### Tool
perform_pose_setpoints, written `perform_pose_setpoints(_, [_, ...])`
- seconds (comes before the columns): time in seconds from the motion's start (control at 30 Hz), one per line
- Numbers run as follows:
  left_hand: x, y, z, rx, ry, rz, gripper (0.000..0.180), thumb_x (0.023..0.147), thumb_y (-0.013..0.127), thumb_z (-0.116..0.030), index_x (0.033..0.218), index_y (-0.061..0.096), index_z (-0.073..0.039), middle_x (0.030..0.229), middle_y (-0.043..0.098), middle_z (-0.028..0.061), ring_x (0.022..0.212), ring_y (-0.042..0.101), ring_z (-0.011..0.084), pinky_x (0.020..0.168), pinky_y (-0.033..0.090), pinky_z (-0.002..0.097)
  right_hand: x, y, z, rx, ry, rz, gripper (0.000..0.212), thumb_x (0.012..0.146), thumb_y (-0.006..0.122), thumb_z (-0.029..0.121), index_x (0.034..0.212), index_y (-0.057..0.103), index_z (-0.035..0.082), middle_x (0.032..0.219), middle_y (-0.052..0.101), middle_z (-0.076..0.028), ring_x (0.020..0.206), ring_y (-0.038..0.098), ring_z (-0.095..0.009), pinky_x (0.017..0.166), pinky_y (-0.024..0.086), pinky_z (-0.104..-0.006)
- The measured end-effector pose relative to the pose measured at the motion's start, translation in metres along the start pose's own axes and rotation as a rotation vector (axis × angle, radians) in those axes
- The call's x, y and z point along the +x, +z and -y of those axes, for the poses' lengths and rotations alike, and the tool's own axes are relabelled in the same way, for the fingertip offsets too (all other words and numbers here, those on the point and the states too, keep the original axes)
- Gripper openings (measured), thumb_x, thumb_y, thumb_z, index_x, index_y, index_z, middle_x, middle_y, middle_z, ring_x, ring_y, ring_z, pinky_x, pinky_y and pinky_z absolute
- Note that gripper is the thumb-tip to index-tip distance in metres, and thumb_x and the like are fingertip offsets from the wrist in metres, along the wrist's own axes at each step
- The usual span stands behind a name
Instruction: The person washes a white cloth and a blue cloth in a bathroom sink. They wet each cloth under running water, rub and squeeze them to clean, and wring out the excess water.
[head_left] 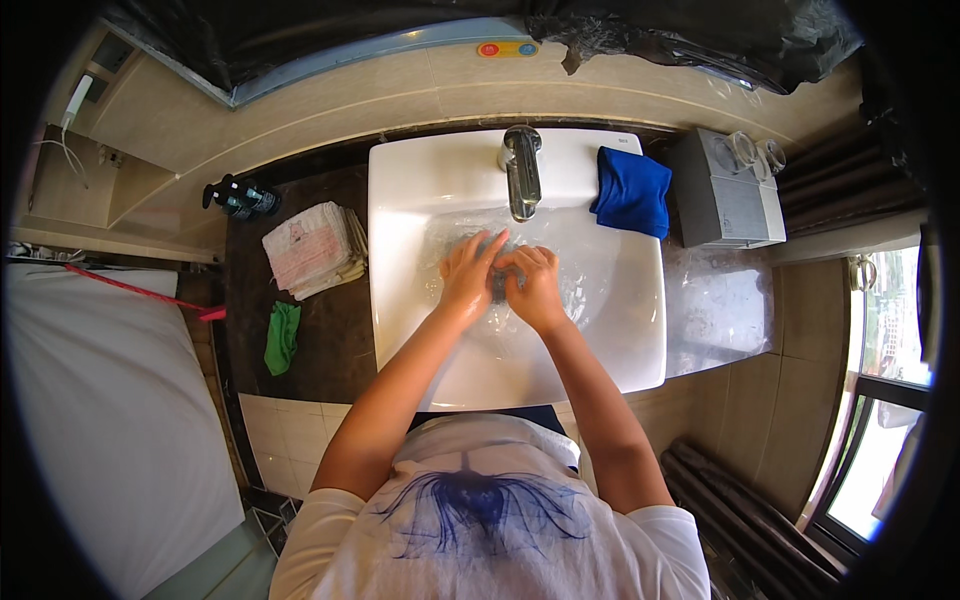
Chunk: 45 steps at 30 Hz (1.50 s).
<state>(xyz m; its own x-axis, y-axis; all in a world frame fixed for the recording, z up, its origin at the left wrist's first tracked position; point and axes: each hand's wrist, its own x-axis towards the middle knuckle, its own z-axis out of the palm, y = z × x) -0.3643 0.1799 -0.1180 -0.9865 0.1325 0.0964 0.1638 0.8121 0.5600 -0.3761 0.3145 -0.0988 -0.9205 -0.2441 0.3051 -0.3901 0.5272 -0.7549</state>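
Observation:
My left hand (467, 272) is low in the white sink (397, 350), below the metal faucet (522, 175), with its fingers stretched and apart. My right hand (534, 285) is close beside it, fingers bent inward toward the left hand. A greyish patch (497, 287) shows between the two hands; whether it is the drain or something held, I cannot make out. Water splashes (575, 295) around both hands in the basin. A folded blue cloth (632, 190) lies on the sink's back right corner.
Left of the sink, the dark counter (330, 350) holds a stack of folded cloths (315, 250), a green cloth (282, 337) and dark pump bottles (242, 197). A grey box (722, 190) with clear glass-like items (757, 153) on it stands at the right.

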Motion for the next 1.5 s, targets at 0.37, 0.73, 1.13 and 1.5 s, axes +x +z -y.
perform_pose_setpoints(0.37, [0.018,-0.091,-0.042,-0.524,0.204,-0.038,0.023,0.062,0.065,-0.002,0.083,0.056,-0.002,0.081,0.060,0.0090,0.075,0.054,0.0261,0.069,0.043,0.0335,0.020,-0.080,0.074,0.276,-0.026,-0.012,0.029,0.068,0.066,-0.002,0.096,0.061,0.007,0.083,0.061,-0.006,0.071,0.054,-0.021,0.070,0.039,-0.0311])
perform_pose_setpoints(0.73, [0.013,-0.104,-0.043,-0.396,0.010,-0.042,0.024,0.068,0.070,-0.004,0.085,0.053,-0.002,0.081,0.055,0.0072,0.069,0.052,0.0167,0.061,0.041,0.0274,0.005,-0.076,0.002,0.638,0.380,-0.030,0.013,0.076,0.065,0.002,0.087,0.059,0.000,0.071,0.057,-0.004,0.066,0.049,-0.009,0.061,0.040,-0.0231])
perform_pose_setpoints(1.13, [0.002,0.008,0.030,0.098,-0.091,0.064,0.025,0.074,0.064,-0.015,0.097,0.057,-0.007,0.090,0.057,0.0100,0.081,0.057,0.0295,0.068,0.046,0.0377,-0.018,0.026,-0.050,-0.531,0.334,0.125,0.010,0.081,0.051,0.018,0.086,0.055,0.011,0.086,0.061,-0.009,0.079,0.061,-0.030,0.071,0.046,-0.0432])
perform_pose_setpoints(1.5, [-0.011,-0.024,0.022,-0.360,-0.138,0.136,0.022,0.075,0.063,-0.011,0.096,0.061,-0.005,0.083,0.055,0.0101,0.069,0.056,0.0219,0.065,0.045,0.0308,-0.008,-0.018,-0.023,0.046,0.422,0.129,0.034,0.071,0.066,0.011,0.103,0.056,0.006,0.070,0.062,-0.016,0.065,0.060,-0.032,0.060,0.047,-0.0368])
